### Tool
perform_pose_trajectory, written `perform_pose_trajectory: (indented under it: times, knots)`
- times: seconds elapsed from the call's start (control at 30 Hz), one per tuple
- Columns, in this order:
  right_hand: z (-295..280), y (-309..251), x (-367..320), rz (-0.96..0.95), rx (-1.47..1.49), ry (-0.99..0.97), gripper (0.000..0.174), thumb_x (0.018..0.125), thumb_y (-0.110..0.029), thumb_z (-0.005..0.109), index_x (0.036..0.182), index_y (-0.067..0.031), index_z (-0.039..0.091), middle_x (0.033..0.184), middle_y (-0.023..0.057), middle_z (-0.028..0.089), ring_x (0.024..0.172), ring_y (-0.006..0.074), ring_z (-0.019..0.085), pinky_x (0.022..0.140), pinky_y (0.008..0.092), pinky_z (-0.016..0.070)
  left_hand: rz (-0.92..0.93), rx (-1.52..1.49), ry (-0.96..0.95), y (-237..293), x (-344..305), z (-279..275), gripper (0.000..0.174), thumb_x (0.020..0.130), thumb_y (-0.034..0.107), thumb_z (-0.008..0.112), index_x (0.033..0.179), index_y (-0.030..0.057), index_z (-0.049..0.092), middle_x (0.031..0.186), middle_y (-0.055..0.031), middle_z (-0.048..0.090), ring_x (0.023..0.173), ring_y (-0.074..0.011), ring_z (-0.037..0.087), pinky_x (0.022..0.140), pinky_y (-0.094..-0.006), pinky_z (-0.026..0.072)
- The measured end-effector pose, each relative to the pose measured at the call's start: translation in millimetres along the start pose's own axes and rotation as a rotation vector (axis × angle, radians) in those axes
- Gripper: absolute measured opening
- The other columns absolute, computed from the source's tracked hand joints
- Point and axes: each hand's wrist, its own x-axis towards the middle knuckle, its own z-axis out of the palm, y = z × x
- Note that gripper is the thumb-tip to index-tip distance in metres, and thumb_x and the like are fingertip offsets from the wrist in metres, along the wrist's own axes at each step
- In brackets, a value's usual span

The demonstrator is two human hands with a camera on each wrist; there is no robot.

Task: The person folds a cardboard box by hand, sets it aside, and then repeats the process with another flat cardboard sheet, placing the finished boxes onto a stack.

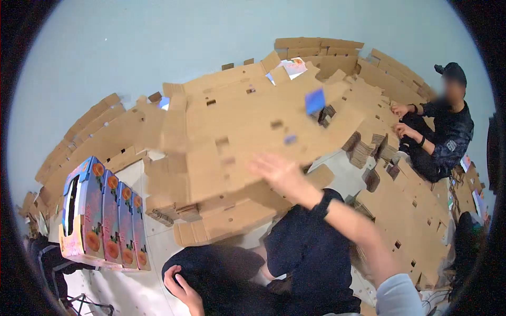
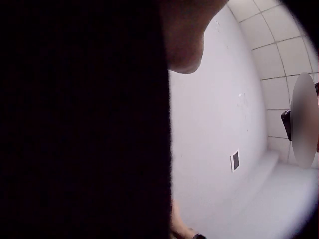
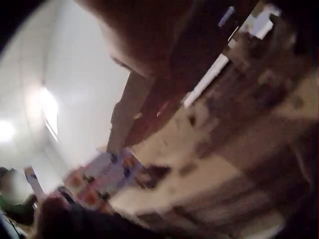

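My right hand (image 1: pixel 282 176), blurred, is held out with extended fingers over a large stack of flattened cardboard (image 1: pixel 232 131), nothing visible in its grasp. Beyond the fingertips, a blurred blue piece (image 1: pixel 314 101) overlaps the cardboard beside a dark cut-out. Closer to the hand appears a smaller blue patch (image 1: pixel 290 139), also blurred. My left hand (image 1: pixel 182 287) rests on the dark-clothed knee with loosely bent fingers and holds nothing. Dark cloth (image 2: pixel 84 119) covers much of the left wrist view. Motion smears the cardboard (image 3: pixel 199 164) in the right wrist view.
Several printed blue-and-pink boxes (image 1: pixel 105 218) stand in a row at the left. Another person (image 1: pixel 443 129) sits at the right near more cardboard stacks (image 1: pixel 406 210). Cardboard sheets (image 1: pixel 89 137) lean along the wall, and a black folding stool (image 1: pixel 52 268) stands lower left.
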Motion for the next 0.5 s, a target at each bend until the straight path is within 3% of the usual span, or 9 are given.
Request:
perform_pose_trajectory:
  times: [0.07,0.13,0.23,0.33,0.37,0.5]
  knots:
    - [48.0,-37.3,-43.3,0.083,0.112,-0.345,0.050,0.076,-0.007,0.055,0.126,-0.0146,0.053,0.118,0.0091,0.058,0.114,0.0253,0.054,0.088,0.0347,0.0517,-0.028,-0.061,0.028,0.6,-4.0,2.7,0.023,0.093,0.016,0.041,0.100,-0.0016,0.055,0.093,-0.0114,0.056,0.093,-0.0252,0.050,0.090,-0.0354,0.0352]
    - [65.2,-65.3,-71.5,0.083,0.361,-0.540,0.054,0.075,-0.003,0.055,0.128,-0.0139,0.051,0.121,0.0121,0.057,0.113,0.0278,0.055,0.090,0.0357,0.0504,-0.048,-0.117,0.057,-5.6,-2.5,3.7,0.026,0.094,0.018,0.039,0.100,-0.0018,0.055,0.093,-0.0115,0.056,0.094,-0.0251,0.050,0.090,-0.0355,0.0349]
    - [77.8,-71.4,-88.0,0.115,0.383,-0.383,0.059,0.076,-0.006,0.058,0.133,-0.0166,0.048,0.126,0.0107,0.056,0.117,0.0265,0.053,0.094,0.0342,0.0484,-0.045,-0.040,-0.004,-9.9,-4.4,1.6,0.027,0.095,0.019,0.038,0.101,-0.0017,0.055,0.095,-0.0115,0.056,0.094,-0.0252,0.049,0.090,-0.0354,0.0353]
    - [79.3,-64.0,-91.7,0.056,0.423,-0.384,0.058,0.076,-0.002,0.056,0.131,-0.0133,0.047,0.128,0.0144,0.054,0.115,0.0295,0.053,0.093,0.0350,0.0489,-0.035,0.022,-0.118,4.1,9.3,4.2,0.020,0.093,0.014,0.043,0.099,-0.0012,0.055,0.099,-0.0125,0.055,0.096,-0.0268,0.050,0.088,-0.0349,0.0378]
    - [78.3,-65.2,-91.9,0.052,0.427,-0.358,0.055,0.076,-0.003,0.057,0.129,-0.0129,0.049,0.127,0.0135,0.054,0.117,0.0269,0.053,0.096,0.0340,0.0472,-0.035,0.022,-0.129,9.6,15.9,7.2,0.020,0.093,0.014,0.043,0.099,-0.0012,0.055,0.099,-0.0125,0.055,0.096,-0.0268,0.050,0.088,-0.0349,0.0378]
    - [70.1,-68.4,-89.2,0.000,0.407,-0.263,0.050,0.079,-0.006,0.056,0.128,-0.0128,0.051,0.128,0.0119,0.054,0.118,0.0251,0.053,0.098,0.0333,0.0452,0.110,0.001,-0.241,39.0,49.4,28.9,0.019,0.089,0.006,0.049,0.106,-0.0014,0.052,0.109,-0.0168,0.050,0.106,-0.0323,0.048,0.096,-0.0376,0.0356]
